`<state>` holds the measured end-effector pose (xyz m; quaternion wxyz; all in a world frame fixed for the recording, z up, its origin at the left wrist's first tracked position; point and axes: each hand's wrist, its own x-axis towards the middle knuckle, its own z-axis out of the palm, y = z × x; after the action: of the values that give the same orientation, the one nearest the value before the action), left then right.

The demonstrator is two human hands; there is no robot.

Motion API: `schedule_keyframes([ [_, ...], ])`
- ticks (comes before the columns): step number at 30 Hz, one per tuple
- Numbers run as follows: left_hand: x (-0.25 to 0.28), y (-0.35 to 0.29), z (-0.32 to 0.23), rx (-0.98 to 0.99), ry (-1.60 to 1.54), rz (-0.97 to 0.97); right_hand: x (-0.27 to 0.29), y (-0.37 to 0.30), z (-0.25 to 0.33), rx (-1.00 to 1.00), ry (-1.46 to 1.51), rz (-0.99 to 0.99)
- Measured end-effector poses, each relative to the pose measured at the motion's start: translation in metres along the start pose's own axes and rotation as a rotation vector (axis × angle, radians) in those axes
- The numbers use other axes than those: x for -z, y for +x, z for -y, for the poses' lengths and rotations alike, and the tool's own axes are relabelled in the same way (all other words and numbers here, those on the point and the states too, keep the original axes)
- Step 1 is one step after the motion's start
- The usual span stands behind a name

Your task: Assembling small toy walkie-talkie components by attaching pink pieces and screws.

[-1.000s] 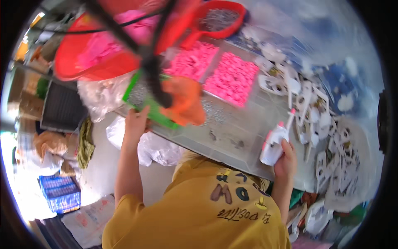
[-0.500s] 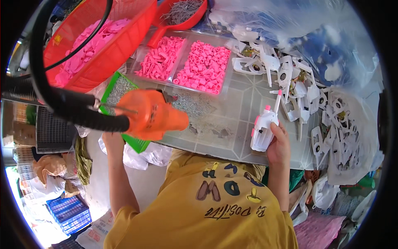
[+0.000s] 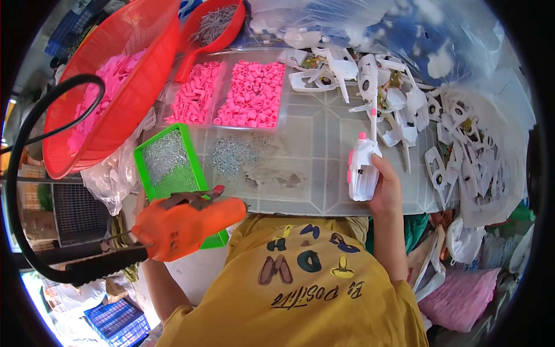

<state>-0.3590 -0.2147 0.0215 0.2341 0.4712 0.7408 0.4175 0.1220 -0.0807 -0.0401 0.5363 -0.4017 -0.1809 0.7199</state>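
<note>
My right hand (image 3: 386, 188) is closed round a white plastic casing (image 3: 363, 165) with pink buttons and a long thin antenna-like rod, held upright over the table's near right part. Its open, hollow side faces up. At the near left, an orange power screwdriver (image 3: 188, 226) on a black cord lies across the view, above the near end of a green tray (image 3: 151, 173) of small screws. My left hand (image 3: 140, 203) is mostly hidden behind the screwdriver, so its fingers and whatever they hold do not show.
Loose screws (image 3: 234, 153) lie beside the tray. Behind are a clear divided box (image 3: 281, 124) of pink parts, a red basket (image 3: 147, 75) and a red scoop (image 3: 231, 32) of metal pins. White casings (image 3: 399, 98) pile up at right beside plastic bags (image 3: 497, 115).
The screwdriver has come nearer and slightly left, uncovering more of the green tray and the loose screws. The view has shifted. My right hand still holds the white casing.
</note>
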Motion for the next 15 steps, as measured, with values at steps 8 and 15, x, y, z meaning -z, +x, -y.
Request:
schedule_keyframes([
  [8, -0.022, 0.074, -0.053, -0.241, 0.232, 0.279, 0.008, -0.014, 0.009, 0.049, 0.049, -0.020],
  [15, -0.089, 0.112, -0.083, -0.471, 0.303, 0.880, 0.028, -0.030, 0.011, 0.093, 0.079, -0.141],
])
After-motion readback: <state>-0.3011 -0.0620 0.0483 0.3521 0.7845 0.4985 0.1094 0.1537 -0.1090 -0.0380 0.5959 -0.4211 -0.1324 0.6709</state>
